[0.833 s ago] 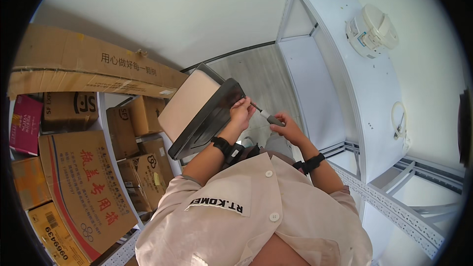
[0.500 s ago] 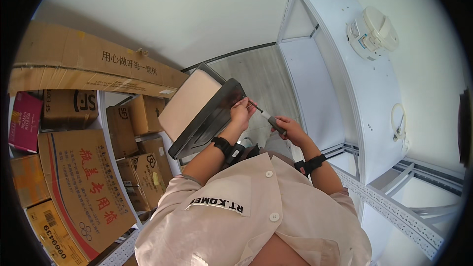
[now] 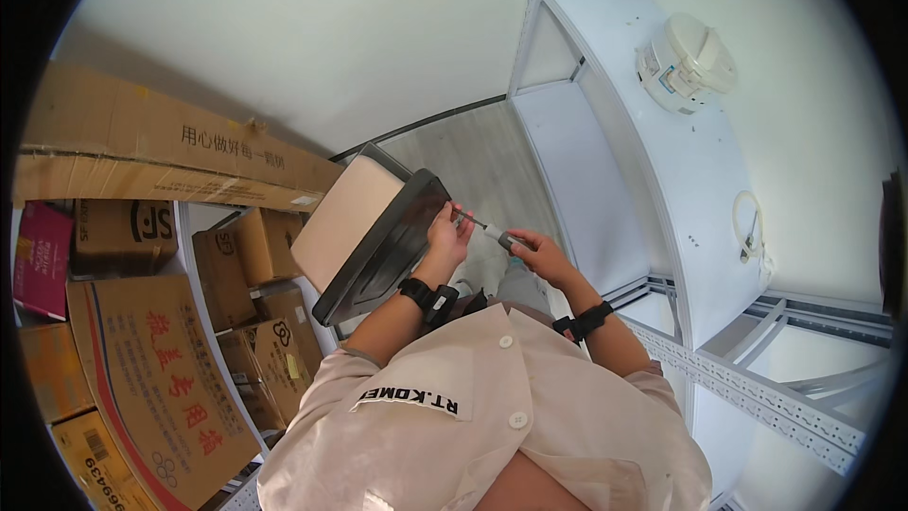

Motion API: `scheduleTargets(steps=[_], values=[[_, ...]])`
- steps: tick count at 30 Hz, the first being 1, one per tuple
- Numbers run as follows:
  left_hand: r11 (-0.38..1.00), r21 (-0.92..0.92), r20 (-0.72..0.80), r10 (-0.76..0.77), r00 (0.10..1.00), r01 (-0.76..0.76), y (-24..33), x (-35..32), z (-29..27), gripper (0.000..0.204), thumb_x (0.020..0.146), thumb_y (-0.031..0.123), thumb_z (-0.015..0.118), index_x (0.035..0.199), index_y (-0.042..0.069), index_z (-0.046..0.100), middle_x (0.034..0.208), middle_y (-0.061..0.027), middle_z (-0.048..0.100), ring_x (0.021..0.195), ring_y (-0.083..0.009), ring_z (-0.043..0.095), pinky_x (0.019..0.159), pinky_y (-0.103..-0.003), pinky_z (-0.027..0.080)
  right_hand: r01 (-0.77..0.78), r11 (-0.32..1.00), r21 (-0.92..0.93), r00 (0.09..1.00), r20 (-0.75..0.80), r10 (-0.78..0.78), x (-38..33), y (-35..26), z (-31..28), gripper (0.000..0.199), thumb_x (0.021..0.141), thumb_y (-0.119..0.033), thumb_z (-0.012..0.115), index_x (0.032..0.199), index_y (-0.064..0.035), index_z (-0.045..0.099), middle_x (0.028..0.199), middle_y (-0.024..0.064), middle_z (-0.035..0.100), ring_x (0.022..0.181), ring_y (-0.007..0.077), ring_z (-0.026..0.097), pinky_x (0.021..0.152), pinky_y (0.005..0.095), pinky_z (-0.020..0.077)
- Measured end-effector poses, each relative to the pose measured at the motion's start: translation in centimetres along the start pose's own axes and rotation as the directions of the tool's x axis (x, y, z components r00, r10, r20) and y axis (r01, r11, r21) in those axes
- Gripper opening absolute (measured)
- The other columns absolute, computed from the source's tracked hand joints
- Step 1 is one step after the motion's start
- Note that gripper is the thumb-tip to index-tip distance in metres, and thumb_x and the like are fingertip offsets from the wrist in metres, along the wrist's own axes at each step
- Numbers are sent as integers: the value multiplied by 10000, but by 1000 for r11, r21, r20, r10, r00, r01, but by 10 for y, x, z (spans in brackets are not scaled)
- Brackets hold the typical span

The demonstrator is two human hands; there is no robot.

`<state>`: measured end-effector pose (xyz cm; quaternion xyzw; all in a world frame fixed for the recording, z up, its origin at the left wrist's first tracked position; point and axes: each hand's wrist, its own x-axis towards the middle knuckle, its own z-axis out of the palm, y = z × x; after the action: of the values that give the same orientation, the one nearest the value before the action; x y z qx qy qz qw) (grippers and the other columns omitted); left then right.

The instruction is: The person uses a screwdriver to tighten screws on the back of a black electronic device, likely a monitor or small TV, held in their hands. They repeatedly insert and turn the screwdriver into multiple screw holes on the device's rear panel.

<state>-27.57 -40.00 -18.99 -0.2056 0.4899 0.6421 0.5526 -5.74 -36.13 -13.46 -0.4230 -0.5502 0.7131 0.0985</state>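
A boxy seat-like piece with a beige face (image 3: 342,225) and a black backing (image 3: 383,254) stands tilted in front of me. My left hand (image 3: 448,238) is at the backing's upper right corner, its fingers bent together around the tip end of a screwdriver. What they pinch there is too small to make out. My right hand (image 3: 541,257) grips the grey handle of the screwdriver (image 3: 493,233), whose thin shaft points left toward that corner. What supports the piece from below is hidden.
Cardboard boxes (image 3: 156,378) fill a shelf unit at the left, with a long carton (image 3: 180,147) on top. On the right, a white shelf (image 3: 653,161) carries a lidded white bucket (image 3: 683,66) and a coiled pale cable (image 3: 749,227). Grey floor (image 3: 473,151) shows beyond my hands.
The whole view has shifted slightly. My right hand and the screwdriver have come a little closer to my left hand, and the screwdriver lies flatter. My left fingers stay at the corner.
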Motion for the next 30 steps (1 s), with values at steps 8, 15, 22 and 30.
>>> scheduleTargets(steps=[8,15,22,30], values=[[1000,-14,52,-2,999,3,-1,1,-3,151,968,307,570,998,161,597,923,58,617,869,-177,663,646,-295,513,29,999,-36,1000,-8,-30,-1,0,0,447,925,-273,623,1333,-105,552,962,-30,633,695,47,466,586,214,386],[999,-42,-44,-8,999,6,-3,4,4,130,921,302,591,960,178,600,900,66,622,812,-135,636,634,-283,464,17,997,-70,1000,-19,-19,-4,-3,-2,455,917,-258,634,1330,-86,552,1082,7,639,916,85,555,718,239,447],[999,-44,-37,-2,999,0,-5,4,4,118,927,293,582,931,178,605,865,65,634,793,-118,616,666,-290,452,43,994,-101,999,-10,-44,-4,-3,-4,453,920,-239,631,1324,-50,550,1162,37,622,1043,130,556,908,288,445],[999,-35,-99,17,995,-21,-2,4,11,101,926,262,622,928,163,606,839,53,633,710,-97,621,598,-262,463,32,992,-118,999,-29,-36,-6,-3,-6,457,908,-229,650,1315,-44,556,1170,46,628,1069,139,558,934,303,441]])
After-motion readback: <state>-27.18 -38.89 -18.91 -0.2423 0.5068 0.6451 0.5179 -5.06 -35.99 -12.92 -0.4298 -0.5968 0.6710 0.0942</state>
